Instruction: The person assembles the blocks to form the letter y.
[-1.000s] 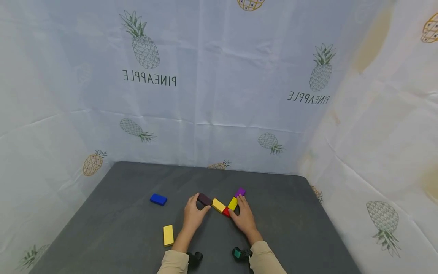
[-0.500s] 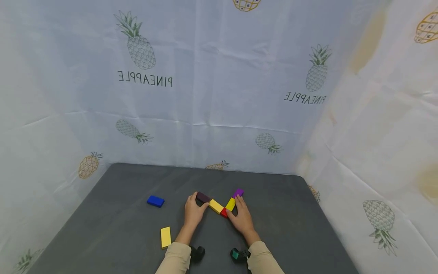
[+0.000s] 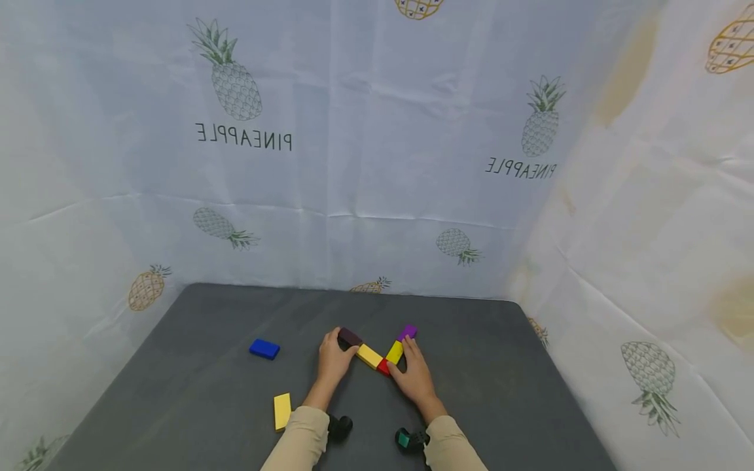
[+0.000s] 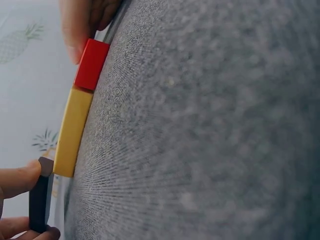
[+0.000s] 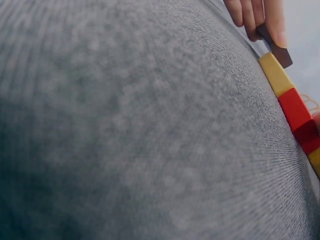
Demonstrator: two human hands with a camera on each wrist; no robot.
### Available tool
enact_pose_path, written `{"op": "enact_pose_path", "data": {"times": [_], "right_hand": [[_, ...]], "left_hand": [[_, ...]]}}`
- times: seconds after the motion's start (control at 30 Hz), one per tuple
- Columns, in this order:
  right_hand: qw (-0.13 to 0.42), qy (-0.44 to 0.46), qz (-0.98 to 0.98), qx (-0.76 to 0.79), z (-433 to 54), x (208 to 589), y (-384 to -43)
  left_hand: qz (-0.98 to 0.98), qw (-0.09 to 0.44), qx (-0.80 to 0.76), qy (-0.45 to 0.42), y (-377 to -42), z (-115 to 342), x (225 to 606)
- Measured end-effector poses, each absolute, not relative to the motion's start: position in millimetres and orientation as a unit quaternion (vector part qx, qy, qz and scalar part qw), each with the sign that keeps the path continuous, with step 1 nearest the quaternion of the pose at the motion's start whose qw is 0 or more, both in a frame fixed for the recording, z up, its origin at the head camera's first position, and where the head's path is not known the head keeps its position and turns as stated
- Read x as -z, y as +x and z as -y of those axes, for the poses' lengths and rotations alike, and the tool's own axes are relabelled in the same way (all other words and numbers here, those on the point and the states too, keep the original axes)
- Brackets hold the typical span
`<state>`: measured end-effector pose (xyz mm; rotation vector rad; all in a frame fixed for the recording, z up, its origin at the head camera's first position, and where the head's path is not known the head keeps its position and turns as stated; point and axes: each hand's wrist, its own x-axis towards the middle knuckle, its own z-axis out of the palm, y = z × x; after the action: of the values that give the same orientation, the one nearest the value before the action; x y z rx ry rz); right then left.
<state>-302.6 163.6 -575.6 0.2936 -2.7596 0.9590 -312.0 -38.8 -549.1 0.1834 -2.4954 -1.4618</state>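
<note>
On the dark grey table [image 3: 483, 366] several flat blocks form a V. A dark brown block [image 3: 350, 337] meets a yellow block [image 3: 369, 356], which meets a red block [image 3: 384, 367]. A second yellow block [image 3: 394, 352] and a purple block [image 3: 408, 333] run up the other side. My left hand [image 3: 334, 360] pinches the dark brown block [image 4: 39, 202] between thumb and finger at the end of the yellow block [image 4: 72, 131]. My right hand [image 3: 413, 376] lies beside the second yellow block, with a fingertip against the red block [image 4: 91, 64].
A blue block [image 3: 264, 348] lies alone to the left, and a third yellow block [image 3: 282, 411] sits near my left sleeve. White pineapple-print cloth [image 3: 377, 163] walls the table at the back and on both sides.
My left hand has settled the dark brown block closer against the end of the yellow block. The right hand has stayed by the red and yellow blocks. The head view has drifted a little.
</note>
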Motion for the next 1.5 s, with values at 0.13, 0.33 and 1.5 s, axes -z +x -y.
{"op": "enact_pose_path", "data": {"times": [0.13, 0.33, 1.5], "right_hand": [[0.1, 0.099, 0.934, -0.328, -163, 577, -302], [0.099, 0.098, 0.934, -0.329, -163, 577, -301], [0.105, 0.099, 0.938, -0.316, -164, 576, -302]], "left_hand": [[0.86, 0.115, 0.493, 0.062, -313, 38, 552], [0.867, 0.109, 0.483, 0.057, -314, 38, 554], [0.888, 0.051, 0.457, 0.023, -307, 57, 532]]}}
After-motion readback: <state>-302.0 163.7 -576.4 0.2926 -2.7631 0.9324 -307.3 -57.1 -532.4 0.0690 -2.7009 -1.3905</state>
